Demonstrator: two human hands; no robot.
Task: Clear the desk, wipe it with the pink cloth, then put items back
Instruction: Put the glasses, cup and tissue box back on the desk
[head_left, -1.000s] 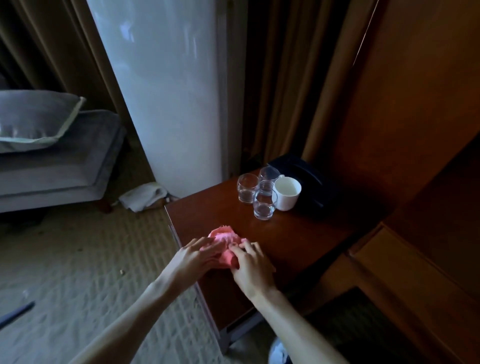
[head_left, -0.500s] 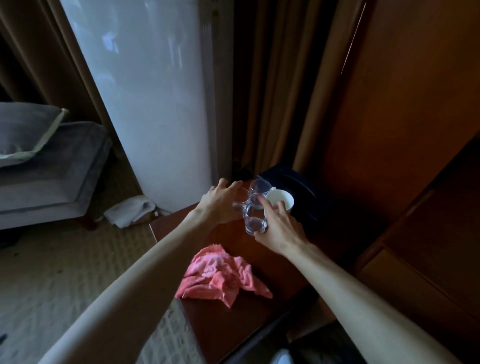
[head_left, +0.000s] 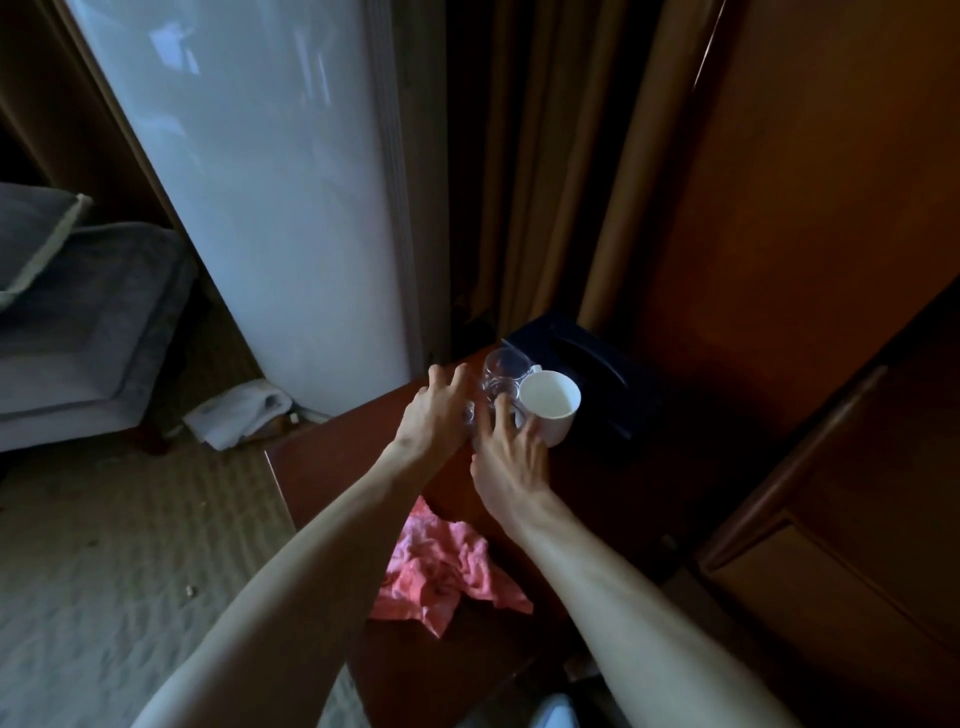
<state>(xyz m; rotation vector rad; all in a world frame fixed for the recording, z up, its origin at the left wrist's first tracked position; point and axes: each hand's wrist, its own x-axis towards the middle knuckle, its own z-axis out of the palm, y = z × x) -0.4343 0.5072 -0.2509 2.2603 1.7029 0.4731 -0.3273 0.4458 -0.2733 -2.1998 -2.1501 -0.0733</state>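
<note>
At the back of the dark wooden desk (head_left: 322, 467) stand three clear glasses and a white mug (head_left: 550, 408). My left hand (head_left: 436, 415) wraps over the leftmost glass (head_left: 469, 413), which is mostly hidden. My right hand (head_left: 511, 462) closes around the front glass, hidden under my fingers, and my fingertips touch the mug's side. The rear glass (head_left: 501, 366) stands free behind both hands. The crumpled pink cloth (head_left: 441, 571) lies loose on the desk between my forearms, near the front left edge.
A black box (head_left: 587, 364) sits at the desk's back right corner against brown curtains. Wooden cabinetry (head_left: 831, 467) closes in the right side. On the left are carpet, a white towel (head_left: 239, 415) on the floor and a grey sofa (head_left: 78, 322).
Both hands let go of the pink cloth, which now lies on the desk. They reached forward to the glasses and have settled closer around them.
</note>
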